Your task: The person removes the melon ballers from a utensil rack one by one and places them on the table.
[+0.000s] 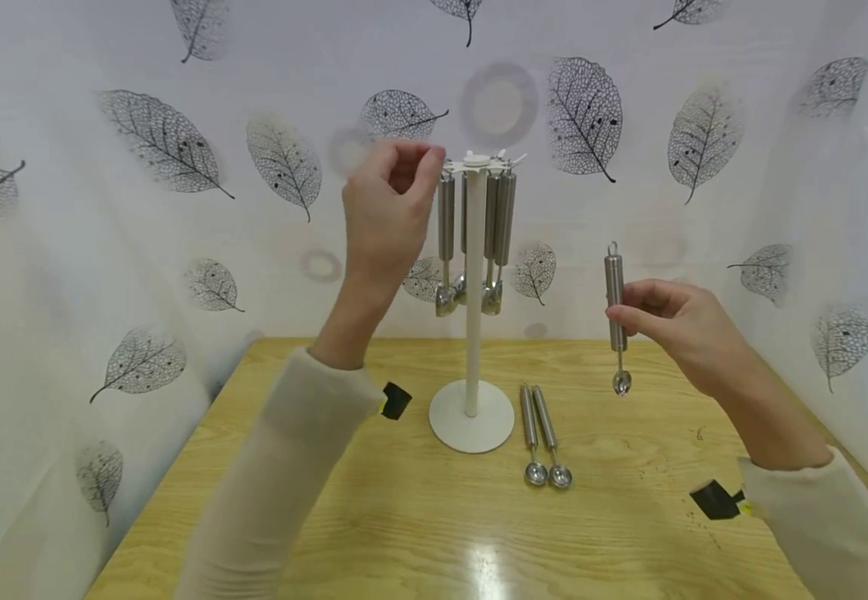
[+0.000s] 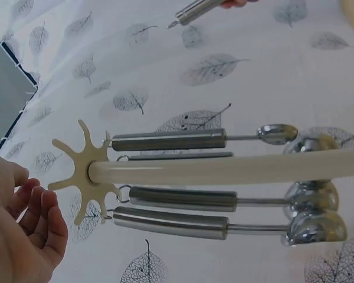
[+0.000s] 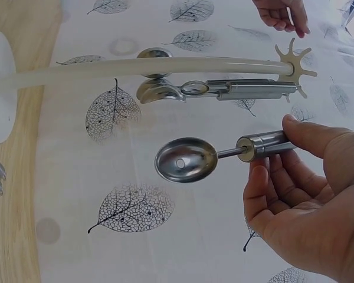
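Note:
My right hand pinches the steel handle of a melon baller between thumb and fingers. It hangs upright above the table's right side, ring up; in the right wrist view its oval bowl has a small hole. My left hand is raised at the top of a cream rack, fingers loosely bent beside a prong. Nothing shows in its fingers, and whether they touch the prong is unclear. Several similar melon ballers hang by their rings from the rack's prongs, partly hidden behind the pole.
Two more melon ballers lie side by side on the wooden table, right of the rack's round base. A leaf-patterned curtain hangs behind and at both sides. Each wrist carries a small black camera.

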The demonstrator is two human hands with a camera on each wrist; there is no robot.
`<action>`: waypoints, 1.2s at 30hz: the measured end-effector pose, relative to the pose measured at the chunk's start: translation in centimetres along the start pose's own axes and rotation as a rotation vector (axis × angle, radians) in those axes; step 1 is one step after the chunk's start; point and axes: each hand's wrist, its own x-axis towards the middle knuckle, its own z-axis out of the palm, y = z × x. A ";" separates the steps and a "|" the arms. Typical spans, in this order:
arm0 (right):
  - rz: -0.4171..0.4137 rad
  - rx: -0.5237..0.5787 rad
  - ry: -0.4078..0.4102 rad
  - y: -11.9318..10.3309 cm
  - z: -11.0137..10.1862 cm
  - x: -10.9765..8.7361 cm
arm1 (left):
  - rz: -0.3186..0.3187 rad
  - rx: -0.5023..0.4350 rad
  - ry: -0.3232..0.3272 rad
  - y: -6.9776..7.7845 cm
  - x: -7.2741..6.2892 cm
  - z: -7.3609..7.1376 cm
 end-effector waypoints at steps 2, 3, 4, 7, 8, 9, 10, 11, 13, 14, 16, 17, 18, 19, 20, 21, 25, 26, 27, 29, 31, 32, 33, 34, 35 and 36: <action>-0.002 0.042 0.000 0.1 0.0 0.0 | 0.031 -0.004 -0.018 0.5 -0.4 0.4; -0.004 0.068 -0.002 0.2 0.0 -0.1 | 0.051 -0.002 -0.027 0.6 -0.6 0.7; -0.006 0.093 -0.003 0.3 0.0 -0.1 | 0.067 0.002 -0.034 0.7 -0.8 0.9; -0.012 0.145 -0.008 0.4 0.1 -0.1 | 0.094 0.027 -0.054 0.9 -1.1 1.6; -0.014 0.153 -0.009 0.4 0.1 -0.2 | 0.104 0.040 -0.056 0.9 -1.1 1.8; -0.014 0.156 -0.009 0.4 0.1 -0.2 | 0.101 0.051 -0.055 1.0 -1.2 1.9; -0.012 0.153 -0.008 0.4 0.0 -0.2 | 0.101 0.061 -0.053 1.0 -1.2 2.1; -0.010 0.150 -0.008 0.4 0.0 -0.3 | 0.103 0.069 -0.049 1.0 -1.2 2.2; -0.005 0.140 -0.007 0.4 0.0 -0.3 | 0.110 0.083 -0.039 1.0 -1.2 2.4; -0.004 0.133 -0.006 0.4 0.0 -0.3 | 0.114 0.088 -0.034 1.0 -1.2 2.5; -0.002 0.123 -0.006 0.4 0.0 -0.3 | 0.132 0.099 -0.029 0.8 -1.1 2.5; -0.002 0.117 -0.006 0.4 0.0 -0.3 | 0.135 0.105 -0.028 0.8 -1.1 2.6; -0.003 0.117 -0.006 0.4 0.0 -0.2 | 0.134 0.117 -0.027 0.8 -1.0 2.6; -0.003 0.116 -0.006 0.4 0.0 -0.2 | 0.131 0.128 -0.025 0.8 -0.9 2.6; -0.004 0.120 -0.007 0.4 0.1 -0.2 | 0.127 0.141 -0.023 0.8 -0.9 2.6; -0.005 0.125 -0.008 0.4 0.1 -0.2 | 0.127 0.153 -0.023 0.8 -0.8 2.7; -0.005 0.144 -0.016 0.4 0.2 -0.3 | 0.089 0.203 -0.024 0.9 -0.6 2.6; -0.003 0.147 -0.018 0.5 0.2 -0.3 | 0.081 0.208 -0.022 1.0 -0.6 2.5; 0.001 0.146 -0.019 0.5 0.3 -0.3 | 0.073 0.211 -0.019 1.0 -0.6 2.5; 0.008 0.142 -0.021 0.6 0.3 -0.4 | 0.059 0.208 -0.009 0.9 -0.7 2.3; 0.016 0.137 -0.022 0.8 0.3 -0.4 | 0.052 0.201 0.000 0.8 -0.6 2.1; 0.020 0.133 -0.023 0.8 0.3 -0.5 | 0.050 0.196 0.002 0.7 -0.6 2.1; 0.026 0.134 -0.024 0.9 0.3 -0.5 | 0.051 0.194 0.002 0.7 -0.6 2.0; 0.033 0.131 -0.024 1.0 0.3 -0.6 | 0.050 0.193 0.000 0.6 -0.6 2.0; 0.041 0.136 -0.025 1.2 0.3 -0.6 | 0.050 0.194 -0.003 0.6 -0.6 2.0; 0.049 0.135 -0.025 1.3 0.4 -0.6 | 0.051 0.198 -0.007 0.6 -0.6 2.0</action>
